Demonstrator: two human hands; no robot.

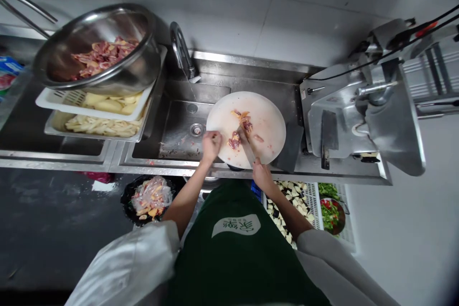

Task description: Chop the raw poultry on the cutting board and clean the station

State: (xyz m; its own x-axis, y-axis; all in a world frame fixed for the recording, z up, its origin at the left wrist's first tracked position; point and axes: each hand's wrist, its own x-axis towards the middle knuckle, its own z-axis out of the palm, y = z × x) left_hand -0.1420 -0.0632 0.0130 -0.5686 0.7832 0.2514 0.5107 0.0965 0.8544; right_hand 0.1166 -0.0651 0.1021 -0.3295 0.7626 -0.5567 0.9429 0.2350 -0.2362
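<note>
My right hand (pixel 263 175) is wrapped round the handle of a cleaver (pixel 247 147), whose blade points away from me over a round white cutting board (pixel 270 110). The blade lies between pieces of raw meat; one chopped piece (pixel 234 140) is to its left, and more meat with yellowish skin (pixel 245 120) is near its tip. A small pale strip of meat (pixel 258 138) rests to the right of the blade. At the board's left edge my left hand (pixel 211 146) has its fingers curled in, with nothing visible in them.
Left of the board is a sink (pixel 179 124) under a curved faucet (pixel 181 50). A steel bowl of meat (pixel 143 64) tilts on a white basket (pixel 48 100) of peeled potatoes. A slicing machine (pixel 340 100) with another cleaver (pixel 329 136) stands right. Below is a black-lined bin (pixel 127 201).
</note>
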